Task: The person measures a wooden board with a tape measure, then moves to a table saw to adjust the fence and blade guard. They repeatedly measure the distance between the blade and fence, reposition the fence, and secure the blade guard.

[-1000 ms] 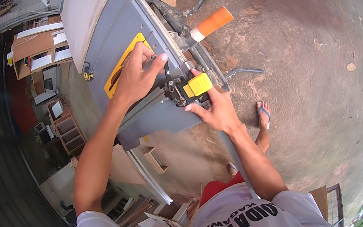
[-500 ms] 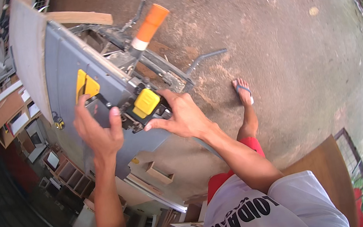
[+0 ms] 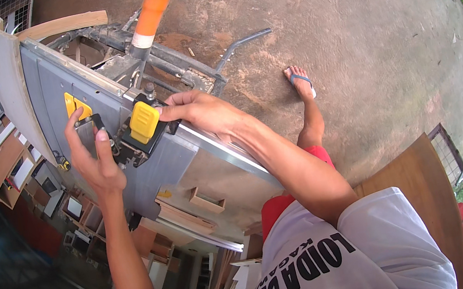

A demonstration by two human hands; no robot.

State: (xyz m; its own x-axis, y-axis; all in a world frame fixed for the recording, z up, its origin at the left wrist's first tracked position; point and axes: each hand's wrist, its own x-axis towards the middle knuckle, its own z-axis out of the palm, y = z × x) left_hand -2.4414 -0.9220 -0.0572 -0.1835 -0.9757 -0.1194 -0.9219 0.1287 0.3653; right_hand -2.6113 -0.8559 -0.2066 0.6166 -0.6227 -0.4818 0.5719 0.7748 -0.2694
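Note:
A black bracket with a yellow block (image 3: 144, 123) on top sits over the edge of a grey machine table (image 3: 42, 72). My right hand (image 3: 204, 112) is closed on the bracket's right end, its thumb pressed by the yellow block. My left hand (image 3: 97, 162) is at the other end, where a dark metal piece shows between its thumb and index finger. The index fingertip lies near a yellow slotted insert (image 3: 76, 105) set in the table. My left hand's other fingers are mostly hidden.
An orange tube (image 3: 153, 11) rises from the metal frame beyond the table, beside a bent bar (image 3: 241, 43). A wooden strip (image 3: 68, 23) lies at the table's far end. Wooden cabinets (image 3: 6, 160) stand at the left; a brown board (image 3: 413, 208) is on the right.
The view has shifted, so the table and bracket appear farther left and higher. My right hand has moved up along the bracket, its thumb now by the yellow block; a metal rail shows below it.

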